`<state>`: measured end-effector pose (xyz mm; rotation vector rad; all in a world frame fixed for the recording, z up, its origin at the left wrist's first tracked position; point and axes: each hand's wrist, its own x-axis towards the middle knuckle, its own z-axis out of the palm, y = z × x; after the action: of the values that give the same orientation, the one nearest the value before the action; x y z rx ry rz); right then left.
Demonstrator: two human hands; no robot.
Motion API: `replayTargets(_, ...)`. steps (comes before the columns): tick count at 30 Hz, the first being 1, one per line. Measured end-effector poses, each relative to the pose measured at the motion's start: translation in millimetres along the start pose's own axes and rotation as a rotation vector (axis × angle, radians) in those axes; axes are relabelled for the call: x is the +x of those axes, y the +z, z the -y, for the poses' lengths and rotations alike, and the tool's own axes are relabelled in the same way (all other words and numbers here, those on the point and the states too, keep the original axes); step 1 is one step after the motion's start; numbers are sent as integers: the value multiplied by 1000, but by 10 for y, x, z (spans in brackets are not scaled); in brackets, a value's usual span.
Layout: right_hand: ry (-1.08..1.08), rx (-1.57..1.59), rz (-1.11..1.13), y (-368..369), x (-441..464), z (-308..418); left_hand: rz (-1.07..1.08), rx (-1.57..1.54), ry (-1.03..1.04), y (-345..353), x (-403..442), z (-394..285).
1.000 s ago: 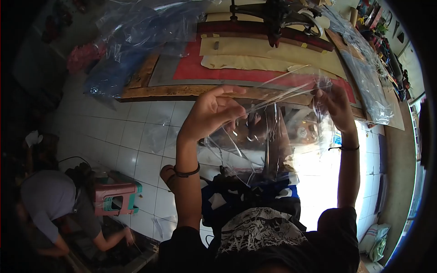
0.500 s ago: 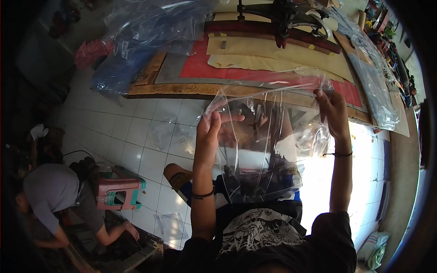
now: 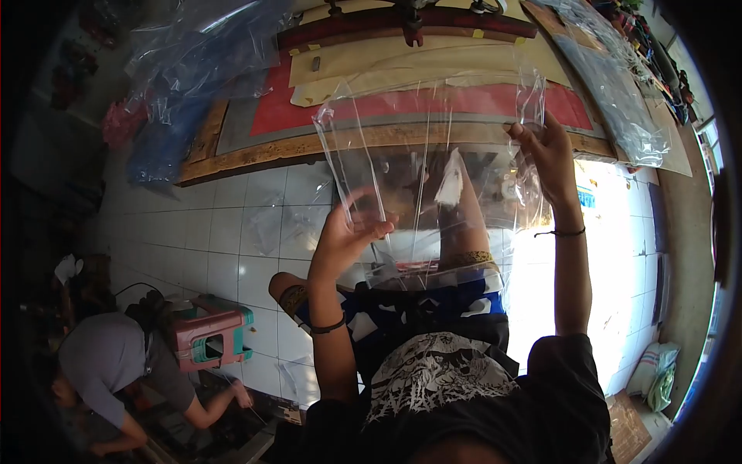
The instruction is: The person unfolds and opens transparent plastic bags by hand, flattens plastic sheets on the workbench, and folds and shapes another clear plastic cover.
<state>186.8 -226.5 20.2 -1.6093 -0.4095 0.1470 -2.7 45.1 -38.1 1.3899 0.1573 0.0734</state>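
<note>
A clear, creased plastic sheet [image 3: 417, 170] is stretched between my two hands, above my lap and the front edge of the wooden bench. My left hand [image 3: 349, 236] is closed on the sheet's left side, thumb and fingers pinching a fold low down. My right hand [image 3: 545, 151] grips the upper right side, its thumb and fingers closed on the bunched plastic. Through the sheet show the bench edge, my leg and a white patch.
Ahead stands a wooden bench [image 3: 255, 158] with a red sheet [image 3: 270, 104], tan sheets [image 3: 371, 62] and a dark red bar [image 3: 371, 23]. Blue-tinted plastic [image 3: 166, 116] hangs at its left. A pink stool [image 3: 205, 332] and a crouching person [image 3: 104, 356] are at lower left.
My left hand went from loose fingers at the sheet's edge to a pinch lower down. The sheet has opened out and now rises higher over the bench. The camera view has shifted.
</note>
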Motion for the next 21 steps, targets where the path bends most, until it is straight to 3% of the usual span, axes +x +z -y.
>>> replayTargets(5,91,110,147,-230,-177,-155,-174,-8,31,97,-68,307)
replayTargets(8,145,-20,269,-369,-465,-246,-290,-101,92,238,-36,385)
replayTargets(10,91,-139,174,-300,-601,-380,-346,-196,88,296,-54,498)
replayTargets(13,149,-203,-3,-157,-707,-573,-498,-36,113,332,-15,663)
replayTargets(14,273,-98,18,-192,-773,-567,-559,-7,103,333,-26,686)
replayTargets(15,286,-102,4,-197,-807,-637,-491,-107,18,338,-79,576)
replayTargets(18,297,-128,-46,-161,-859,-685,-465,-97,17,339,-107,606)
replayTargets(21,283,-155,-67,-127,-886,-696,-475,-124,117,349,-70,652)
